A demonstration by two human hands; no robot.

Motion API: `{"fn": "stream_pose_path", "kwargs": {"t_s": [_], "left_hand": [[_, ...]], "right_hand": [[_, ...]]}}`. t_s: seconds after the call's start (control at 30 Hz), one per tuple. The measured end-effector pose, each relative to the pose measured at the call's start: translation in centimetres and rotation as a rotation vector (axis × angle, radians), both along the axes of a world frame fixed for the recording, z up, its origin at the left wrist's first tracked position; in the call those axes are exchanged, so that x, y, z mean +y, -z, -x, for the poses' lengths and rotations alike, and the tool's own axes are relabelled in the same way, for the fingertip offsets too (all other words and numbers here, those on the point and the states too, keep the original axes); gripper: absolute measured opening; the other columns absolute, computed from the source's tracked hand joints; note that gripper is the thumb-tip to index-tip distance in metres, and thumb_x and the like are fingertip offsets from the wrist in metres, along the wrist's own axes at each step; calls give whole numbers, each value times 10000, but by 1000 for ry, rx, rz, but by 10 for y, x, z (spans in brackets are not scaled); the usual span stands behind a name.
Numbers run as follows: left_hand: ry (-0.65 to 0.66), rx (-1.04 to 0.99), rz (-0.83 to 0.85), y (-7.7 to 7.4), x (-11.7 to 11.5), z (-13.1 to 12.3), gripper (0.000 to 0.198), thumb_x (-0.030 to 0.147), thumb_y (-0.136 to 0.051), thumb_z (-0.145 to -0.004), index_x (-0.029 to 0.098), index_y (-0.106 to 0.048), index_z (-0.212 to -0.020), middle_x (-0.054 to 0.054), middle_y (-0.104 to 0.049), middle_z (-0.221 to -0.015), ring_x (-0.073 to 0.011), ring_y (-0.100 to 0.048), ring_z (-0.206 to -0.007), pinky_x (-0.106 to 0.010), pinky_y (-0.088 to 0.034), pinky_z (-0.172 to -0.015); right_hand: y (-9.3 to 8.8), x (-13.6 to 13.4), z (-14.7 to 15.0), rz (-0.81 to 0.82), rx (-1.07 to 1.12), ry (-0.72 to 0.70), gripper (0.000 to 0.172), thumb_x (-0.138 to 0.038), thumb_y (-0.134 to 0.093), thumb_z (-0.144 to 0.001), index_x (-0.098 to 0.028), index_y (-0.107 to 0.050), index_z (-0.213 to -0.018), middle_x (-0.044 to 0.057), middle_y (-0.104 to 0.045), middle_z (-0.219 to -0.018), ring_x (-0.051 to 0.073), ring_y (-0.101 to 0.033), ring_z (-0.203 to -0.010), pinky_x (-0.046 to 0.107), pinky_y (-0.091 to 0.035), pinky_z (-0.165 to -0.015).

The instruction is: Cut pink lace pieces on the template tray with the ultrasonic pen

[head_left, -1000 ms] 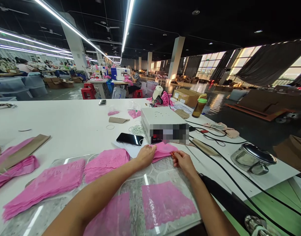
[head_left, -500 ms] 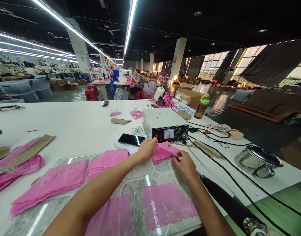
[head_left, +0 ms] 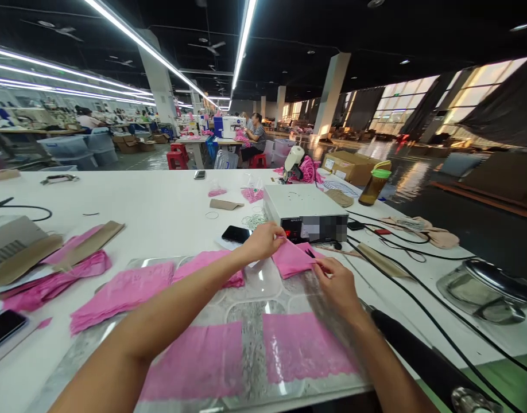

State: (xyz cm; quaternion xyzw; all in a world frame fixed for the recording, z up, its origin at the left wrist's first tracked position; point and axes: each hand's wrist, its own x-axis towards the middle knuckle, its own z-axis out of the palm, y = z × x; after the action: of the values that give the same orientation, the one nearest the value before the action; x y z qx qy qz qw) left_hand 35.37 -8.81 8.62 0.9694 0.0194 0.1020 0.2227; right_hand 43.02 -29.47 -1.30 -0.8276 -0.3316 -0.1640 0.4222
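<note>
My left hand (head_left: 266, 240) pinches the upper left corner of a pink fabric piece (head_left: 291, 259) in front of the white control box. Closed near the fabric's right edge is my right hand (head_left: 337, 281). From its fingertips a small dark tool (head_left: 310, 253) with two pointed tips sticks out over the cloth; whether it is scissors or tweezers I cannot tell. Below, two flat pink pieces (head_left: 309, 347) lie on a clear plastic sheet (head_left: 255, 396). Stacks of pink fabric (head_left: 123, 292) rest to the left, partly behind my left forearm.
Behind my hands stands the control box (head_left: 306, 198), with black cables (head_left: 401, 281) running right. A phone (head_left: 236, 234) lies beside it. A lidded glass pot (head_left: 483, 292), a brown bottle (head_left: 374, 188) and a black handle-like tool (head_left: 412, 344) are on the right. Another person (head_left: 257, 137) sits farther back.
The view has swung left, so things appear farther right. The fabric between my hands is spread more openly, and the dark tool's tips now show over it.
</note>
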Motion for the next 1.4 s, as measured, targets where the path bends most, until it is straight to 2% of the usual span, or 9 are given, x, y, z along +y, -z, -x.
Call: {"fn": "stream_pose_path", "kwargs": {"t_s": [0.27, 0.37, 0.47, 0.6, 0.7, 0.93, 1.1, 1.27, 1.4], "left_hand": [[18, 119, 213, 4, 28, 57, 152, 170, -600, -892, 109, -723, -826, 11, -633, -555, -110, -635, -521, -183, -492, -502], [40, 44, 235, 14, 18, 74, 200, 120, -524, -894, 102, -720, -859, -14, -682, -635, -111, -652, -555, -175, -493, -513], [116, -70, 219, 30, -3, 100, 225, 120, -486, -923, 124, -709, -950, -52, -729, -820, -136, -683, -726, -220, -546, -657], [354, -114, 166, 62, -31, 139, 213, 148, -487, -955, 127, -699, -967, -109, -733, -1018, -178, -702, -909, -267, -572, -796], [508, -190, -38, 84, -42, 156, 299, 126, -379, -998, 89, -674, -1033, -151, -721, -1058, -226, -702, -931, -349, -581, -826], [574, -254, -290, 92, -43, 155, 308, 113, -348, -1002, 71, -638, -1098, -174, -708, -1087, -231, -675, -1024, -382, -571, -912], [575, -340, -309, 90, -44, 149, 298, 79, -394, -977, 49, -617, -1171, -191, -669, -1213, -267, -608, -1201, -415, -537, -1003], [424, -285, -206, 88, -42, 123, 302, 135, -373, -1012, 114, -647, -1138, -130, -692, -1196, -195, -645, -1159, -326, -565, -973], [417, -335, -244, 83, -42, 123, 289, 146, -382, -1017, 93, -638, -1139, -145, -680, -1211, -216, -624, -1186, -352, -560, -978]], "right_hand": [[-12, -5, 27, -54, -45, -234, 233, -356, -553, -868, -225, -733, -797, 30, -741, -759, 168, -684, -683, 270, -536, -619], [-18, -14, 35, -78, -96, -223, 177, -295, -564, -880, -233, -728, -858, 34, -745, -837, 170, -689, -756, 297, -555, -715], [-18, -35, 47, -86, -175, -215, 143, -213, -597, -867, -249, -725, -918, 41, -727, -880, 171, -676, -831, 322, -548, -800], [-4, -71, 70, 14, -386, -350, 276, -50, -576, -844, -248, -702, -990, 36, -688, -852, 151, -653, -815, 289, -549, -742], [9, -92, 83, 129, -430, -383, 332, -4, -548, -846, -243, -678, -1036, 35, -678, -862, 150, -643, -829, 299, -549, -744], [11, -109, 84, 131, -410, -375, 376, 18, -543, -828, -255, -677, -1049, 35, -671, -850, 160, -643, -803, 319, -549, -713], [8, -113, 83, 56, -422, -319, 446, 26, -569, -802, -275, -673, -1114, 40, -667, -890, 174, -657, -837, 329, -554, -759], [13, -99, 78, 45, -383, -232, 404, -15, -558, -846, -297, -656, -1118, 29, -638, -896, 152, -649, -805, 306, -561, -722], [12, -98, 78, -17, -414, -174, 426, 15, -583, -821, -284, -649, -1117, 41, -618, -924, 159, -634, -836, 318, -554, -744]]}}
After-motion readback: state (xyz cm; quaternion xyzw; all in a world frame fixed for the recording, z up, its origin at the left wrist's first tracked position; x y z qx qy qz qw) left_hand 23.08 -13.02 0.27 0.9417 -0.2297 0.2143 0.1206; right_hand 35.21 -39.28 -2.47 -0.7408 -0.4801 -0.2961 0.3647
